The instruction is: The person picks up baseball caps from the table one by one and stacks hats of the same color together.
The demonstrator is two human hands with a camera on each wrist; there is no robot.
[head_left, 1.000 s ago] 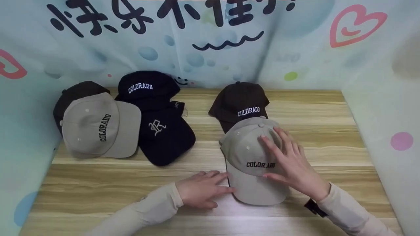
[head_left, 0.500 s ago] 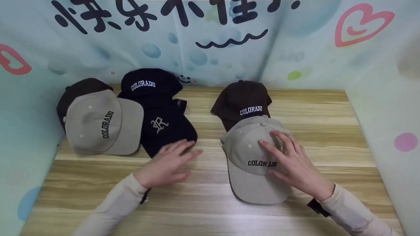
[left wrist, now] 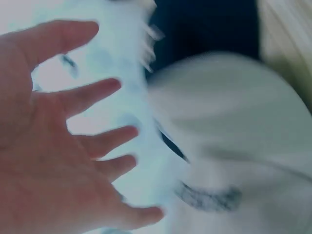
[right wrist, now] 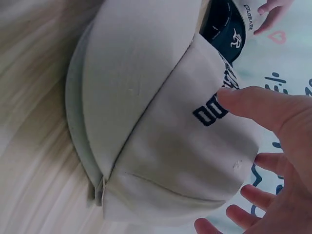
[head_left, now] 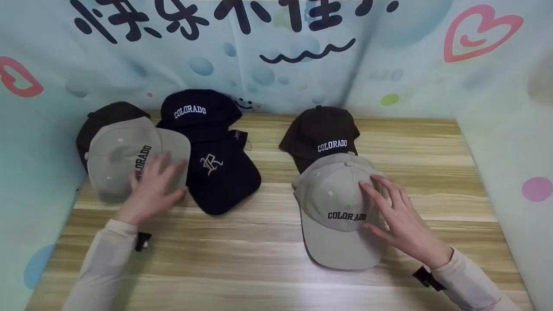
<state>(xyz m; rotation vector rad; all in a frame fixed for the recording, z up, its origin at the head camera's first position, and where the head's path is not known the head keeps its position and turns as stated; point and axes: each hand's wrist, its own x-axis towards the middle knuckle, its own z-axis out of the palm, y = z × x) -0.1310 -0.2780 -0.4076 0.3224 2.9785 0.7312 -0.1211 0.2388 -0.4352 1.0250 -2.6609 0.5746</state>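
My left hand (head_left: 151, 188) is over the left light grey cap (head_left: 123, 144), fingers spread and holding nothing. In the left wrist view its straight fingers show apart from that cap (left wrist: 229, 107), which is blurred. Its lettering is partly hidden by the hand in the head view. On the right, a grey cap (head_left: 341, 248) lettered COLORADO lies on top of another light cap, whose brim edge (right wrist: 75, 112) shows beneath in the right wrist view. My right hand (head_left: 406, 229) is at this cap's right side, fingers loosely spread and fingertips right at the crown.
Behind the right grey caps lies a dark brown cap (head_left: 322, 125). At left, another dark cap (head_left: 101, 116) is partly under the grey one, beside a navy COLORADO cap (head_left: 203, 99) and a navy cap with an R emblem (head_left: 229, 185). A printed cloth (head_left: 281, 86) stands behind the wooden table (head_left: 259, 272).
My left hand has left the right grey cap's brim and moved left, past the navy caps, to the left grey cap. My right hand has stayed at the right cap, shifting slightly right.
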